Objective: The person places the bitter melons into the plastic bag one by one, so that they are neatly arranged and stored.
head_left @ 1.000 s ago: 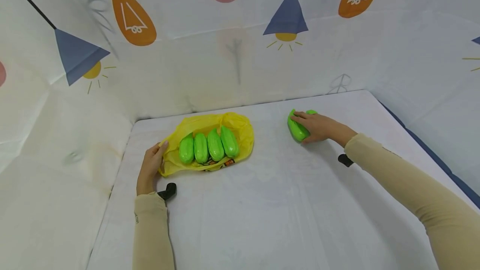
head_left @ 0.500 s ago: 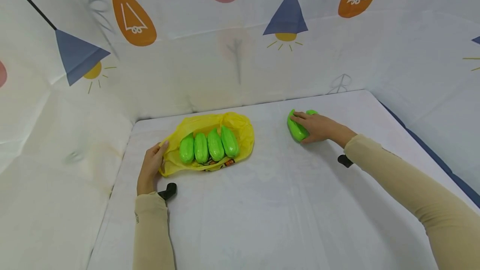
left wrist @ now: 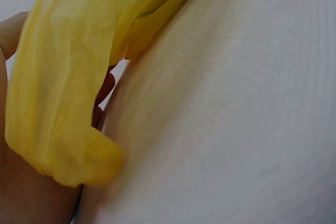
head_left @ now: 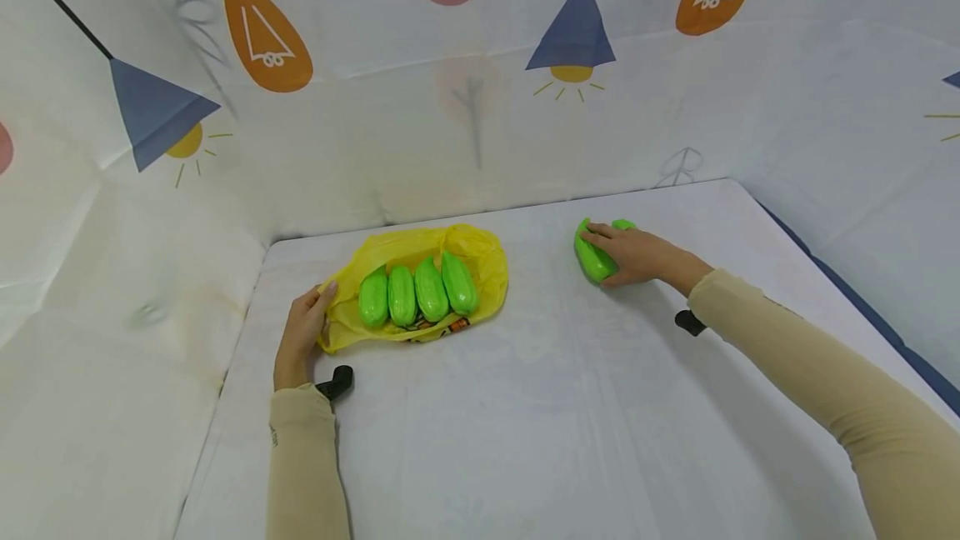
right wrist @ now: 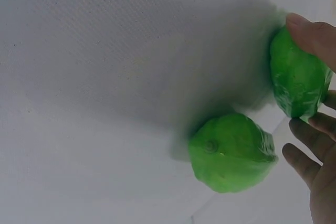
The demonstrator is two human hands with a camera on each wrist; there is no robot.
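Note:
A yellow plastic bag [head_left: 491,273] lies spread at the back left, and several bright green, glossy, gourd-like vegetables [head_left: 430,290] lie side by side on it. My left hand [head_left: 302,332] pinches the bag's left edge between thumb and fingers. In the left wrist view, loose yellow film [left wrist: 63,77] hangs in front of that hand and hides most of its fingers. At the back right, my right hand [head_left: 637,255] grips a green gourd [head_left: 596,261], thumb and fingers on opposite sides in the right wrist view. A second gourd [right wrist: 231,153] lies beside it, mostly hidden behind the hand in the head view.
Everything lies on a table with a white cover [head_left: 495,423]. A white cloth wall [head_left: 420,132] printed with lamps and bulbs rises behind its far edge. Black wrist devices [head_left: 337,382] show near both sleeves.

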